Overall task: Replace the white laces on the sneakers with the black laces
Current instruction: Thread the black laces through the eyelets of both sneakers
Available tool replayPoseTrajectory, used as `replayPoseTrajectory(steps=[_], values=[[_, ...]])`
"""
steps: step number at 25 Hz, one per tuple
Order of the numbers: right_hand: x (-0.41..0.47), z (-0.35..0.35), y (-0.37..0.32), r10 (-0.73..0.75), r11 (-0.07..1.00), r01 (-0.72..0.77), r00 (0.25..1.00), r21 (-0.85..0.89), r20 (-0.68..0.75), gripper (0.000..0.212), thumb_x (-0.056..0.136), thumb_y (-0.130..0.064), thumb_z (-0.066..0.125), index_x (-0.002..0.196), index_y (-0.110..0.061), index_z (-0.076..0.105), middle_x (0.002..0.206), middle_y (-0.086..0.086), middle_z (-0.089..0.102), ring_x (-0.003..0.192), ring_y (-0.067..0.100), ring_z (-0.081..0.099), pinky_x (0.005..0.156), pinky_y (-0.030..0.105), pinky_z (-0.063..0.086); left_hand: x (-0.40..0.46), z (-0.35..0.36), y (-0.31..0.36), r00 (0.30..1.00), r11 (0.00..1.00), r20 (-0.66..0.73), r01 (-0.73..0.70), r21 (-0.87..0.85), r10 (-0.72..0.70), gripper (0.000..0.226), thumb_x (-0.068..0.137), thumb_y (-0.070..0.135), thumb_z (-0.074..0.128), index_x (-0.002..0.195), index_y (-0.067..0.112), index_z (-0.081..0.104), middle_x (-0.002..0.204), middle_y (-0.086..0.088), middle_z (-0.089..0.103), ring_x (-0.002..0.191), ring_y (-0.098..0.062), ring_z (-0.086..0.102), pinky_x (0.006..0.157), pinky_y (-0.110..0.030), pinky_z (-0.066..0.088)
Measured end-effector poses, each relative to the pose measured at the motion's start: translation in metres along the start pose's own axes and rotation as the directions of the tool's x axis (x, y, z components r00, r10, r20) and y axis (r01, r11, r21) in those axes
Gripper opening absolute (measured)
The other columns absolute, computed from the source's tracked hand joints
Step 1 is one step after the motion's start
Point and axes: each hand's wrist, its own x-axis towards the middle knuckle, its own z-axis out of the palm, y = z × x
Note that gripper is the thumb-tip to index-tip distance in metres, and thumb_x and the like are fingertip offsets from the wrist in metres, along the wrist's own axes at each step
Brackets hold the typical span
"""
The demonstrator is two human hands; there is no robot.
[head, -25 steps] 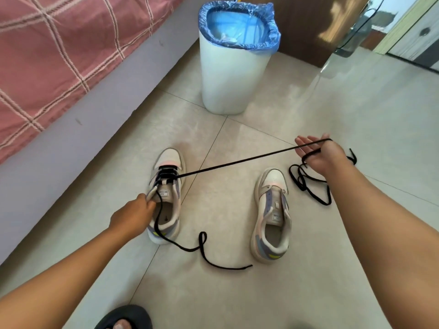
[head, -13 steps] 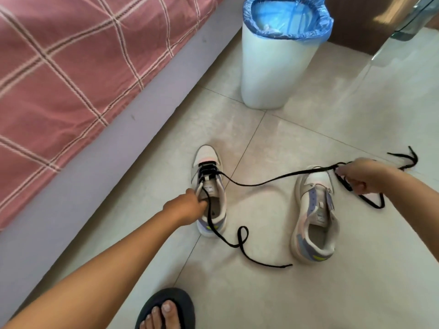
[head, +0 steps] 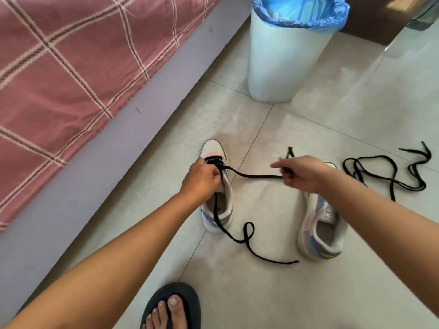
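Our left hand (head: 202, 178), right hand (head: 300, 173) and forearms are bare, without sleeves; we wear a dark rubber flip-flop sandal (head: 183, 298) on one foot.

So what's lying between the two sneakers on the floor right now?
Head view: the black lace spans between the left sneaker and right sneaker; its loose tail lies on bare tile.

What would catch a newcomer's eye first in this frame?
Mid-frame, the left hand grips the left sneaker at its tongue, while the right hand pinches the black lace stretched between them. The other sneaker stands unlaced under the right forearm, with a spare lace heaped on the tiles to its right. Behind stands a white bin with a blue liner.
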Motion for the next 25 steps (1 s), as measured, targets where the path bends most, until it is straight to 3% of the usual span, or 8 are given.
replayPoseTrajectory(steps=[4,6,8,13,19,25], values=[[0.007,0.063,0.015,-0.099,0.987,0.085,0.99,0.14,0.098,0.011,0.091,0.005,0.053,0.099,0.001,0.058,0.075,0.008,0.052,0.065,0.012,0.05,0.05,0.012,0.049,0.004,0.005,-0.002,1.0,1.0,0.009,-0.011,0.002,0.011,0.022,0.09,0.019,0.055,0.108,0.016,0.068,0.117,-0.01,0.049,0.117,-0.026,0.042,0.094,-0.035,0.041],[0.01,0.077,0.021,-0.123,0.966,0.096,0.987,0.238,0.1,0.019,0.089,0.009,0.053,0.107,0.005,0.056,0.08,0.01,0.055,0.073,0.016,0.056,0.066,0.019,0.055,0.002,0.006,-0.003,0.999,1.0,0.008,-0.031,-0.007,0.031,0.022,0.09,0.019,0.055,0.108,0.017,0.067,0.114,-0.01,0.048,0.118,-0.026,0.039,0.092,-0.03,0.036],[0.012,0.085,0.026,-0.151,0.957,0.13,0.986,0.259,0.063,0.022,0.085,0.012,0.057,0.106,0.004,0.055,0.081,0.011,0.056,0.075,0.019,0.058,0.076,0.027,0.053,0.002,0.007,-0.003,0.999,0.999,0.008,-0.042,-0.016,0.042,0.021,0.09,0.02,0.056,0.108,0.018,0.067,0.113,-0.008,0.049,0.117,-0.024,0.037,0.089,-0.027,0.033],[0.017,0.092,0.03,-0.225,0.966,0.229,0.973,0.117,-0.043,0.021,0.08,0.012,0.065,0.082,-0.007,0.057,0.076,0.006,0.058,0.072,0.018,0.06,0.069,0.024,0.055,0.003,0.007,-0.006,0.998,0.998,0.019,-0.067,-0.015,0.067,0.021,0.09,0.022,0.058,0.108,0.017,0.067,0.112,-0.007,0.05,0.116,-0.024,0.037,0.088,-0.025,0.032],[0.02,0.093,0.03,-0.254,0.947,0.248,0.967,0.206,0.001,0.021,0.079,0.011,0.066,0.082,-0.007,0.056,0.076,0.007,0.058,0.07,0.017,0.062,0.064,0.023,0.056,0.004,0.008,-0.008,0.997,0.997,0.019,-0.079,-0.01,0.079,0.021,0.09,0.023,0.059,0.108,0.017,0.067,0.112,-0.006,0.05,0.115,-0.023,0.037,0.088,-0.024,0.03],[0.018,0.101,0.033,-0.304,0.949,0.307,0.952,0.08,-0.041,0.026,0.076,0.014,0.067,0.075,-0.009,0.056,0.07,0.007,0.057,0.066,0.018,0.061,0.066,0.025,0.058,0.004,0.01,-0.009,0.996,0.996,0.009,-0.087,-0.004,0.087,0.021,0.089,0.023,0.06,0.109,0.018,0.067,0.11,-0.005,0.051,0.114,-0.022,0.038,0.085,-0.022,0.03]])
